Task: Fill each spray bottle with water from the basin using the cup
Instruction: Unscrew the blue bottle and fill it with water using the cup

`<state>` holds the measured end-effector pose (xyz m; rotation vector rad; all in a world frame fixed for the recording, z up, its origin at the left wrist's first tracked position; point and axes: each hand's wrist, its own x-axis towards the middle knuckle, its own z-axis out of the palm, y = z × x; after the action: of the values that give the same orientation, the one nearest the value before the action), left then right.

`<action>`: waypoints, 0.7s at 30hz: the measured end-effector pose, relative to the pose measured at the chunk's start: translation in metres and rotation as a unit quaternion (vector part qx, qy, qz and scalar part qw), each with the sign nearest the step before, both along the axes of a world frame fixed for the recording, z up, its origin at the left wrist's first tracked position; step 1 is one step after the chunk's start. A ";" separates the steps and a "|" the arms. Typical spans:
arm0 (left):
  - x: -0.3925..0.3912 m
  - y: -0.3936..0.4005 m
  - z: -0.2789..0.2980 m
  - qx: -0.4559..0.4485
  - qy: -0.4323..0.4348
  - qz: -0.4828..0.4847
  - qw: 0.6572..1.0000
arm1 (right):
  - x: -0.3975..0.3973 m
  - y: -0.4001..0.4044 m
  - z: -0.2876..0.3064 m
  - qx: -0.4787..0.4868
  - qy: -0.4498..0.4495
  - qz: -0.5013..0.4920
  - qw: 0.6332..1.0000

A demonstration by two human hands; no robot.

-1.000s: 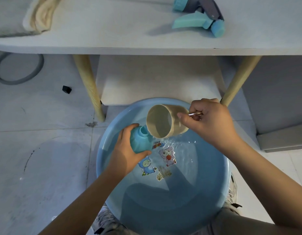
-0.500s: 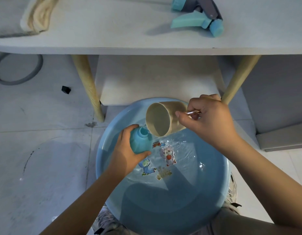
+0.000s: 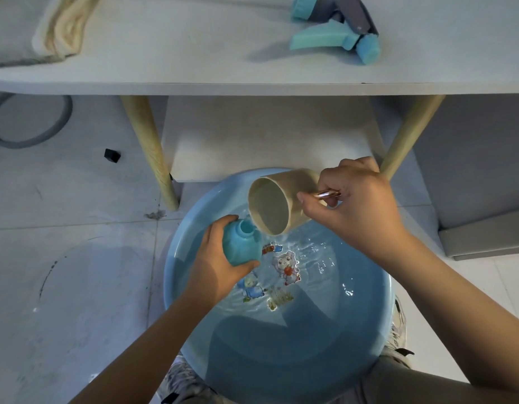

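Observation:
A round blue basin (image 3: 377, 325) of water with cartoon stickers on its bottom stands on the floor. My left hand (image 3: 214, 266) grips a light blue spray bottle (image 3: 242, 243) upright over the basin's left part, its neck uncapped. My right hand (image 3: 357, 208) holds a beige cup (image 3: 281, 205) by its shiny metal handle. The cup is tipped on its side, its mouth facing left and its lower rim right at the bottle's neck. The water below ripples.
A white table (image 3: 252, 83) with wooden legs (image 3: 149, 150) stands just behind the basin. On it lie a teal and grey spray head (image 3: 336, 30) and a folded cloth (image 3: 57, 27). A grey hose (image 3: 28, 123) lies on the tiled floor at left.
My right hand has tipped the cup further, turning its mouth more toward me and bringing the rim closer over the bottle's neck. The bottle has stayed in place.

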<state>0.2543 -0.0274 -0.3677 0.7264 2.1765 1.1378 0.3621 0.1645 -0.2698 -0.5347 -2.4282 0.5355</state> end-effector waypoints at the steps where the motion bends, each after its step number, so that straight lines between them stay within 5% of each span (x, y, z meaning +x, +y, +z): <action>1: 0.000 0.000 -0.001 0.000 0.000 0.000 1.000 | 0.000 0.000 0.000 0.003 0.003 0.000 1.000; 21: 0.002 -0.001 0.001 0.001 -0.002 -0.001 1.000 | -0.004 0.000 -0.001 0.097 0.016 0.044 0.994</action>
<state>0.2560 -0.0279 -0.3670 0.7265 2.1719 1.1385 0.3585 0.1646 -0.2706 -0.3370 -2.4472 0.3370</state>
